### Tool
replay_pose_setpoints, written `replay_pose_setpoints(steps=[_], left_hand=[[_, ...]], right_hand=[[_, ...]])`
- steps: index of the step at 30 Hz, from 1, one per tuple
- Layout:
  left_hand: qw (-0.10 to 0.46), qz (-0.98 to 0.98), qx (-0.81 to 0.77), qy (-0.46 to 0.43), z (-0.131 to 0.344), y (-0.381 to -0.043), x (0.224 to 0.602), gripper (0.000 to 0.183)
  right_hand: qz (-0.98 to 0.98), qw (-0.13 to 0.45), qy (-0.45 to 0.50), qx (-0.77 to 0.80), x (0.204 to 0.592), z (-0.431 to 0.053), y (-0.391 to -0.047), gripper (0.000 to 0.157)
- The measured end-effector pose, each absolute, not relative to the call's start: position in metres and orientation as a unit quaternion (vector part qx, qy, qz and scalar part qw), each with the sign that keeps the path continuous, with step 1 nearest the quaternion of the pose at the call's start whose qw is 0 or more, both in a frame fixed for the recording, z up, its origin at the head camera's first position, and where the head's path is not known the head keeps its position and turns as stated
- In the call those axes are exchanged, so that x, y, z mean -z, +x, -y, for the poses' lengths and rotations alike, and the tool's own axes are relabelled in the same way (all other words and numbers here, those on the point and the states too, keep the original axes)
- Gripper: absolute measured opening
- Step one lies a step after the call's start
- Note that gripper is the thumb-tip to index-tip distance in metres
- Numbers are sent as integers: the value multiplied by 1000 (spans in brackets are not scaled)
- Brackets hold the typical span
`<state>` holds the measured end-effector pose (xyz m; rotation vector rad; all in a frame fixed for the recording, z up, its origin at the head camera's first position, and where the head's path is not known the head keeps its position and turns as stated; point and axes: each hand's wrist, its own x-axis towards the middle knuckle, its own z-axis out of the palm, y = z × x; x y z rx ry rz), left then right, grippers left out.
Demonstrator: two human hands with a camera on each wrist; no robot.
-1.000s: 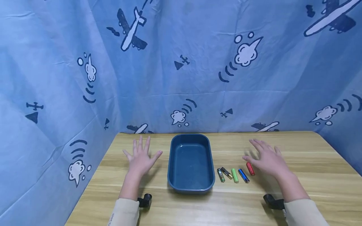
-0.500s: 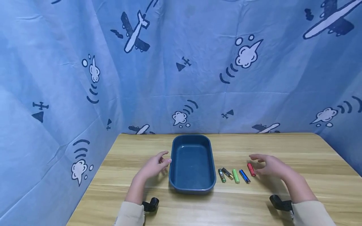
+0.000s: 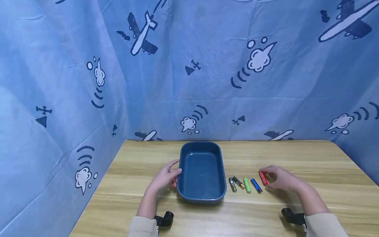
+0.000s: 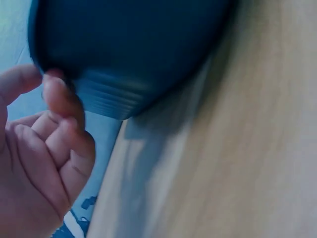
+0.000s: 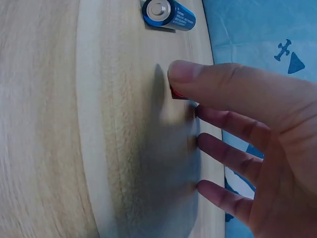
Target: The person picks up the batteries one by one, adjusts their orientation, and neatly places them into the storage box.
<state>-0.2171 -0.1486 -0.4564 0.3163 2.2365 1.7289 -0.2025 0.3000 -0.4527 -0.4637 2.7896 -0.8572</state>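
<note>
A dark blue rectangular bin [image 3: 201,197] stands on the table. My left hand [image 3: 161,177] holds its left rim, thumb over the edge and other fingers outside; in the left wrist view, curled fingers [image 4: 64,101] meet the bin wall [image 4: 148,44]. A red battery [image 3: 263,178] lies on the table right of the bin. My right hand [image 3: 281,177] is around it, thumb near its close end and a finger by its far end. In the right wrist view the thumb [image 5: 218,82] hides most of the red battery [image 5: 177,93]; firm contact is unclear.
Between bin and right hand lie a blue battery [image 3: 256,185], a light green battery [image 3: 247,185], a black and gold battery [image 3: 238,182] and a dark green battery [image 3: 232,184]. A blue printed curtain [image 3: 219,82] hangs behind the wooden table [image 3: 207,220].
From spread and raised, both hands have come down. The left has moved right and taken hold of the bin's rim. The right has lowered around the red battery, which has stayed in place.
</note>
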Motion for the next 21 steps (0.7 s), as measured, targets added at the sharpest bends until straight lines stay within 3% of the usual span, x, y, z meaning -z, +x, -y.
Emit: replay_pose_setpoints(steps=[21], left_hand=[[164,-693,-699,67,145,-219,468,56]], right_hand=[[-948,88,-138,273,456,-297,-206,64]])
